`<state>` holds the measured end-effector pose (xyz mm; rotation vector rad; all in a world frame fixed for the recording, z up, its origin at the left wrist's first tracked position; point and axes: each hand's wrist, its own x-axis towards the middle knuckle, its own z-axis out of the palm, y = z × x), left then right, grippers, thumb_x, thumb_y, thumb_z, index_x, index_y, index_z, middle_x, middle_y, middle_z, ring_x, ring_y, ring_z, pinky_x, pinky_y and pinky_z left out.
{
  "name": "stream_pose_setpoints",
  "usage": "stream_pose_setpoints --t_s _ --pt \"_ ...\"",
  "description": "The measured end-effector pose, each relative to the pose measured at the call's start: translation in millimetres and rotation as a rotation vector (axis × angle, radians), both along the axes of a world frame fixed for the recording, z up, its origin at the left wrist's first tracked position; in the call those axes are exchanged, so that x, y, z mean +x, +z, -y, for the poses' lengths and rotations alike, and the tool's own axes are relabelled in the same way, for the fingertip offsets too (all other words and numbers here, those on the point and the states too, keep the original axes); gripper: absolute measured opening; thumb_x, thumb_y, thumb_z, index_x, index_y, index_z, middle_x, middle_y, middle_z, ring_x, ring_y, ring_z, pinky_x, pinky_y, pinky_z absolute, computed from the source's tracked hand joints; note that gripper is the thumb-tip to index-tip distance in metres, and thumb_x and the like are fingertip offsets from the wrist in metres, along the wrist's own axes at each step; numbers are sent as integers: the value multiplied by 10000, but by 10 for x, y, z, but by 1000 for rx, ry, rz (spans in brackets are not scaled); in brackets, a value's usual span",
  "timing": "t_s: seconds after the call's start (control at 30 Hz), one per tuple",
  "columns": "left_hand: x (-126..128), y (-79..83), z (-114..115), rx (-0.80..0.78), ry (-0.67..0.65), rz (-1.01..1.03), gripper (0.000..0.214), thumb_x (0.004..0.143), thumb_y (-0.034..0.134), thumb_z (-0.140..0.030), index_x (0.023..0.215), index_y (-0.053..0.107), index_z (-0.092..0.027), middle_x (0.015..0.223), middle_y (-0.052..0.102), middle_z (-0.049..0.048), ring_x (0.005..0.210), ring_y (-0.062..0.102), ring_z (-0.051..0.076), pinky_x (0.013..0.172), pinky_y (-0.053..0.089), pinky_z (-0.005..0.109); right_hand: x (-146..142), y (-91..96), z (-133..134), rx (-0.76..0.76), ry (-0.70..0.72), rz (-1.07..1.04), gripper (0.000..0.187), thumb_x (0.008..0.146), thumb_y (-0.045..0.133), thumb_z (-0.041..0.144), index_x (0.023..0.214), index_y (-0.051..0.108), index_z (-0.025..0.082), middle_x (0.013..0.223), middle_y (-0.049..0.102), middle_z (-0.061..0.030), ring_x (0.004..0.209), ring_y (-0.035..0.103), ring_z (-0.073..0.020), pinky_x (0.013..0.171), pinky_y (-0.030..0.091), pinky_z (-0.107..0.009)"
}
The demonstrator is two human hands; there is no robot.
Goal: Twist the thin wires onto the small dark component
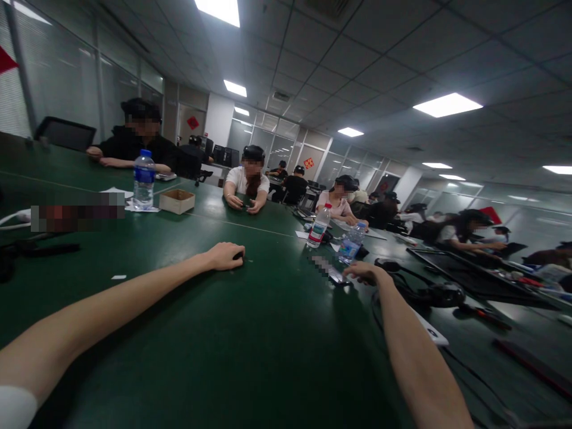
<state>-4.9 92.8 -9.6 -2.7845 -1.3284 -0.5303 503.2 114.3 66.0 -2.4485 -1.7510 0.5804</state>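
My left hand (227, 256) rests on the green table (268, 333) with its fingers curled in. A dark patch shows at the curled fingers; whether it is a small black object or shadow I cannot make out. My right hand (364, 273) is farther right, its fingers stretched toward a phone (338, 276) lying on the table. The fingertips are at the phone's right edge; whether they touch it is unclear. Just behind the phone stand a clear water bottle with a blue label (351, 243) and a bottle with a red-and-white label (318, 227).
A headset with cables (440, 294) and a white device (431, 330) lie beside my right forearm. At the left are a blue-capped bottle (143, 182), a small open box (177, 201) and a white scrap (118, 277). A person (248, 182) sits opposite; others sit around.
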Motion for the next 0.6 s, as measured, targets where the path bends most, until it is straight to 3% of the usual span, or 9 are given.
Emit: stream_pose_setpoints --t_s 0.17,0.3,0.4,0.6 --pt "2 -8 -10 -10 6 -13 281 814 449 -390 1001 592 -236 936 654 49 826 613 200 754 456 284 45 -54 100 -115 49 -157 314 610 697 400 824 614 186 765 567 -3 494 450 -61 393 293 -168" --pt "4 23 14 -31 17 -10 300 812 445 -394 1011 591 -224 938 652 50 828 610 193 745 453 270 -3 -72 19 -128 77 -77 315 592 722 397 786 614 174 732 568 -4 504 449 -71 407 302 -179" --pt "5 36 23 -33 21 -4 304 813 439 -399 1012 590 -225 939 650 49 831 607 195 746 453 273 -85 -86 -128 -124 28 17 396 631 680 527 768 613 161 690 570 -27 505 458 -96 423 326 -207" --pt "8 33 26 -38 40 -3 308 812 445 -402 1014 594 -223 935 649 56 824 606 199 742 454 277 -352 -117 -456 51 55 181 583 647 587 706 803 630 146 697 607 -100 670 592 -242 539 436 -314"
